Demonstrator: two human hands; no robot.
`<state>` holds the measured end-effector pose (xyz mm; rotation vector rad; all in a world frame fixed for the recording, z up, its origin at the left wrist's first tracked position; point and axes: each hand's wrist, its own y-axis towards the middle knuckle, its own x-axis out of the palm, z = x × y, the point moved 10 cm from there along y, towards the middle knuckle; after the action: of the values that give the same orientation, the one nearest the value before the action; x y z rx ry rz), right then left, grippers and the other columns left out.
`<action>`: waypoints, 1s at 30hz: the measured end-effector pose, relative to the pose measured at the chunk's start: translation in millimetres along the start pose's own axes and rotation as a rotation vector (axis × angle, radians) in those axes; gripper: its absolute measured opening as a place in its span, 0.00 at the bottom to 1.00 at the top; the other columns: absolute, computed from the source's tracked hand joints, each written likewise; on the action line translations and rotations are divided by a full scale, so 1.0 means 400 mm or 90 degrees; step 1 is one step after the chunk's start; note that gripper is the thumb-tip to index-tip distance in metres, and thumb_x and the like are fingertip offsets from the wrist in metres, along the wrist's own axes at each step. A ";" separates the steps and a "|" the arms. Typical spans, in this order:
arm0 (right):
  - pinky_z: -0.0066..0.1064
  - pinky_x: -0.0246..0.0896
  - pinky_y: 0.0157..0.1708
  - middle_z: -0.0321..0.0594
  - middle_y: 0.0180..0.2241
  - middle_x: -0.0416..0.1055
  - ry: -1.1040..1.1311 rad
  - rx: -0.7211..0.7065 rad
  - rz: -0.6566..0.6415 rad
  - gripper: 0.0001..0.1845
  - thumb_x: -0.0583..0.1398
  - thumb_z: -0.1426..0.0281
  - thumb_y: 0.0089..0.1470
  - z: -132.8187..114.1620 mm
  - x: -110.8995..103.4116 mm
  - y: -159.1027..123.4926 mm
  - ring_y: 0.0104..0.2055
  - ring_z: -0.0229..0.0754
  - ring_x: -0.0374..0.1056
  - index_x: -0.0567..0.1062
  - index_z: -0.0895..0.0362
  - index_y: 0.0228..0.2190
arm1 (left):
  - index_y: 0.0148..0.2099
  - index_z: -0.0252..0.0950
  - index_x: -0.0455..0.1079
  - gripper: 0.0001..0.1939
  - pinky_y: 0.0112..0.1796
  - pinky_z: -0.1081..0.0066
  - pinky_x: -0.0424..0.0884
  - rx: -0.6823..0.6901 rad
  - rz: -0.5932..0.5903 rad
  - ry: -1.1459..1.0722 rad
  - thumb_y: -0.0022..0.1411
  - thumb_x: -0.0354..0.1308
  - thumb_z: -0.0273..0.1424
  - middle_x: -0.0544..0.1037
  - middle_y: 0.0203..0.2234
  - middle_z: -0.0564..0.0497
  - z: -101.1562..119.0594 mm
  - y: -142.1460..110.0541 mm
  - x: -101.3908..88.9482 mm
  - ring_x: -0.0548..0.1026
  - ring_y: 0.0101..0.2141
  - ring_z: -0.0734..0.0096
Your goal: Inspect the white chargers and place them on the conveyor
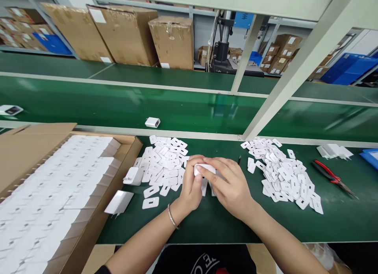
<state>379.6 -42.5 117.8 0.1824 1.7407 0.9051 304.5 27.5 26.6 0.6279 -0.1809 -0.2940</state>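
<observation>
Both my hands meet over the green bench and grip one small white charger body (pixel 203 168). My left hand (pixel 191 184) wraps it from the left, a bracelet on that wrist. My right hand (pixel 228 183) pinches its top edge from the right. A pile of flat white plastic plates (pixel 163 163) lies just left of my hands. A second pile of similar plates (pixel 285 173) lies to the right. Two white charger bodies (pixel 132 176) (pixel 119 202) rest beside the cardboard box.
An open cardboard box (pixel 97 223) at left holds rows of white chargers. Red-handled pliers (pixel 332 177) lie at right, near more white chargers (pixel 335 151). One charger (pixel 152 122) sits on the green conveyor belt behind. Cardboard cartons (pixel 126 34) stand at the back.
</observation>
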 end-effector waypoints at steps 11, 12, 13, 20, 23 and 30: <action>0.52 0.65 0.55 0.50 0.55 0.75 0.135 0.201 -0.109 0.25 0.57 0.57 0.71 0.045 -0.006 0.011 0.57 0.57 0.68 0.71 0.56 0.61 | 0.57 0.42 0.65 0.15 0.47 0.56 0.74 0.163 0.033 0.031 0.77 0.46 0.42 0.71 0.49 0.45 0.094 0.010 -0.024 0.72 0.48 0.58; 0.50 0.66 0.54 0.48 0.53 0.76 0.187 0.229 -0.134 0.24 0.56 0.55 0.71 0.050 -0.004 0.010 0.55 0.54 0.69 0.72 0.55 0.60 | 0.57 0.43 0.66 0.15 0.46 0.55 0.74 0.195 0.041 0.049 0.76 0.46 0.42 0.70 0.49 0.45 0.115 0.010 -0.028 0.72 0.48 0.58; 0.47 0.67 0.52 0.45 0.52 0.76 0.239 0.253 -0.153 0.23 0.56 0.54 0.71 0.054 -0.004 0.007 0.53 0.52 0.70 0.72 0.53 0.59 | 0.57 0.44 0.66 0.15 0.45 0.54 0.75 0.219 0.049 0.065 0.76 0.46 0.42 0.69 0.49 0.45 0.133 0.010 -0.031 0.72 0.48 0.57; 0.39 0.66 0.53 0.39 0.51 0.73 0.331 0.310 -0.050 0.23 0.62 0.54 0.68 0.085 -0.081 -0.024 0.54 0.48 0.68 0.71 0.44 0.60 | 0.67 0.45 0.63 0.25 0.46 0.56 0.74 0.203 -0.117 0.118 0.79 0.39 0.47 0.66 0.53 0.43 0.194 0.036 0.027 0.69 0.52 0.56; 0.39 0.67 0.52 0.39 0.48 0.73 0.326 0.317 -0.022 0.22 0.62 0.54 0.67 0.089 -0.101 -0.049 0.52 0.48 0.68 0.72 0.44 0.59 | 0.67 0.47 0.65 0.23 0.41 0.63 0.73 0.166 -0.178 0.089 0.79 0.42 0.46 0.68 0.47 0.45 0.199 0.036 0.048 0.70 0.46 0.60; 0.43 0.67 0.49 0.40 0.42 0.73 0.326 0.321 0.039 0.19 0.63 0.54 0.65 0.115 -0.086 -0.078 0.47 0.49 0.68 0.75 0.49 0.53 | 0.57 0.46 0.75 0.16 0.39 0.65 0.72 0.164 -0.126 0.046 0.78 0.49 0.42 0.70 0.40 0.49 0.187 0.035 0.062 0.71 0.41 0.64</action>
<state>442.3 -60.6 119.1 0.3562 2.4379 0.5636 312.1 -11.0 96.3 0.9127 -0.0865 -0.4428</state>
